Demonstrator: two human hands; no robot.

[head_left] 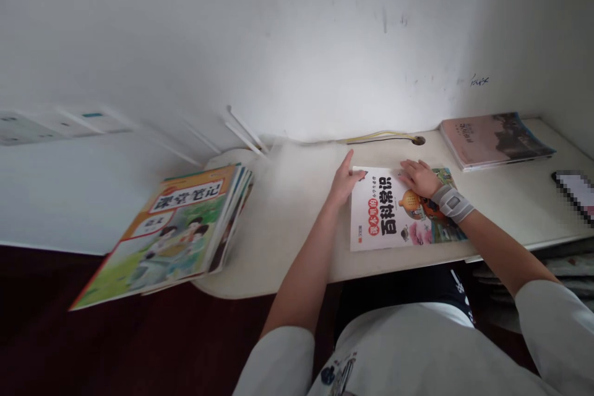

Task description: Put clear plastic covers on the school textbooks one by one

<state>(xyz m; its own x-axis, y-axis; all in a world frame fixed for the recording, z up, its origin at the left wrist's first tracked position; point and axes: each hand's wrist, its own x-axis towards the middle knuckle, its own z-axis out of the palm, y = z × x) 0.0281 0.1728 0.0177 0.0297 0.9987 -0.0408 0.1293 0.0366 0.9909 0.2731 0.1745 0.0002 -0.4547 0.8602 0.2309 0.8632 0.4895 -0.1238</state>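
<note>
Book point(371, 235): softcover, likely light, bendy, slick; best held by opposite edges. Left hand point(344, 183): spread, thumb at corner, no grip seen. Right hand point(422, 179): open, over cover.

a long, pale desk point(288, 235) with a rounded left end carries a stack of books point(180, 229) jutting past that end, its top cover brightly illustrated. right of the middle lies a white-covered book point(366, 223) with chinese characters. farther right are a pink-topped book pile point(482, 142) at the back and a pixelated, dark-edged flat object point(574, 197); thin cables point(383, 135) run along the back to a round hole point(418, 140).
</note>
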